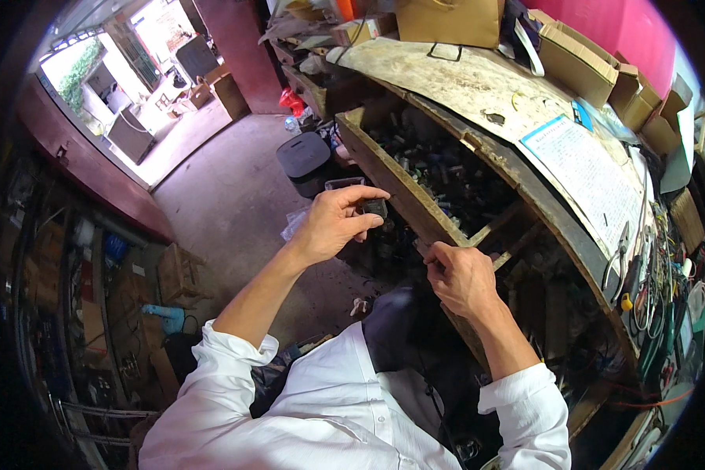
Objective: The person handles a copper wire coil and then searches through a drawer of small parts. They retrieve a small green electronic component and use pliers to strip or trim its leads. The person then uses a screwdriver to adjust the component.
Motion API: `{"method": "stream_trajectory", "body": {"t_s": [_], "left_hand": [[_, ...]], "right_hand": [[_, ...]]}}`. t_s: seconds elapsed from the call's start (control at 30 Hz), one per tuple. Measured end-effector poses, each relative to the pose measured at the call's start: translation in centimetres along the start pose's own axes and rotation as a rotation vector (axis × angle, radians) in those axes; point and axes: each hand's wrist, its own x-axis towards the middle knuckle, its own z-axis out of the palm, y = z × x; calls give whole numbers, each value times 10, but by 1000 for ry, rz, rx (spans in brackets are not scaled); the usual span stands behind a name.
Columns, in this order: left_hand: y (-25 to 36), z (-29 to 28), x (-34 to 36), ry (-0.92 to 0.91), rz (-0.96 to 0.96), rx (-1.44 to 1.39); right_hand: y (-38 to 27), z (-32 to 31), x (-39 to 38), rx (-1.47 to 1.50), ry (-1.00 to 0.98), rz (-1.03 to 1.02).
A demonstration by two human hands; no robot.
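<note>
My left hand (333, 223) is raised in front of me and pinches a small black block-shaped part (374, 207) between thumb and fingers. My right hand (462, 278) is curled at the front edge of an open wooden drawer (384, 168). Whether it holds something small is hidden by the fingers. The drawer is full of several dark small parts (439, 172). Both forearms come out of rolled white sleeves.
A worn workbench top (462, 78) carries a printed sheet (587, 176), cardboard boxes (580, 63) and a bundle of wires and tools (650, 274) at the right. A black bin (304, 160) stands on the concrete floor. Cluttered shelves (94, 313) fill the left.
</note>
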Motion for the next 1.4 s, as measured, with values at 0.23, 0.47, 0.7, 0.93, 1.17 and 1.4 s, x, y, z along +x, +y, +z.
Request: {"method": "stream_trajectory", "body": {"t_s": [0.23,0.47,0.7,0.93,1.17,1.4], "left_hand": [[-5,12,1,-95,-13,-517],[-7,4,-2,-393,65,-896],[-5,0,-4,-419,60,-879],[-10,-3,-6,-482,35,-908],[7,22,13,-393,14,-824],[5,57,23,-205,-13,-522]], "right_hand": [[0,-1,0,9,-14,11],[-1,0,-1,3,17,-10],[1,0,-1,-4,27,-29],[0,0,-1,-2,17,-12],[5,5,0,214,134,-70],[6,3,4,734,278,9]]}}
